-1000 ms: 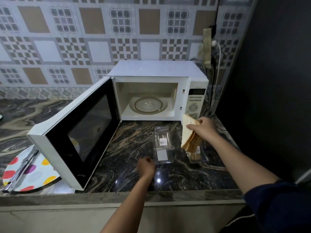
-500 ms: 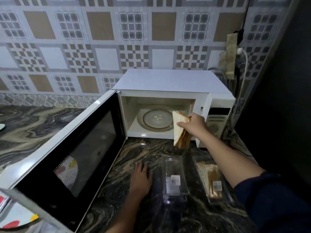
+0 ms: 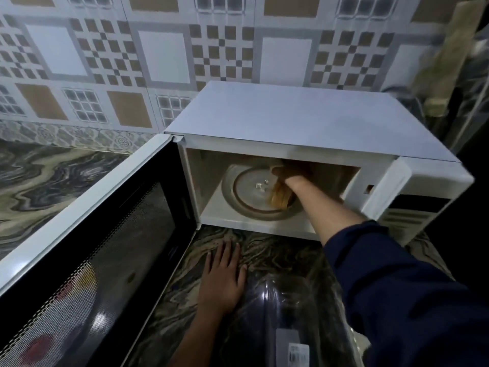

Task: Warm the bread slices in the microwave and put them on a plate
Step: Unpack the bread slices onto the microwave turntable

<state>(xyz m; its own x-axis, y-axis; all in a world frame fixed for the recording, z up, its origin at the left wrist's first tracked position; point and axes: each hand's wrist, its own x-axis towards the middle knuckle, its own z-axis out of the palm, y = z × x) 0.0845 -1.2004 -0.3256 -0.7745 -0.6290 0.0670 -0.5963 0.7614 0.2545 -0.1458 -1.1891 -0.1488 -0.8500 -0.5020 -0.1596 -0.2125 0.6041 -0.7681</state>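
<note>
My right hand (image 3: 293,172) is inside the open white box-shaped microwave oven (image 3: 304,123), its fingers closed around the top edge of a few tan bread slices (image 3: 278,199). The slices hang on edge from my grip, over the right side of the round clear glass turntable (image 3: 247,193); it is too dim in there to tell whether their lower edge touches the glass. A dark navy sleeve (image 3: 410,300) covers my right arm down to the forearm.

My left hand (image 3: 222,282) lies flat, palm down and fingers spread straight, on the dark marble-patterned stone counter (image 3: 277,247) just in front of the oven's opening. It holds nothing.

The oven's white-framed door with a black mesh window (image 3: 105,247) is swung wide open to the left. Red and yellow blotches show in the lower part of the window.

Near my left hand, on the counter at the bottom edge, sits a clear plastic container (image 3: 285,308) with a small white printed label (image 3: 299,352); its print is too blurred to read. The oven's control panel (image 3: 407,215) on the right is also blurred, with no brand or lettering legible.

Behind the oven is a wall of square tiles in grey, white and tan checker patterns (image 3: 158,56).
</note>
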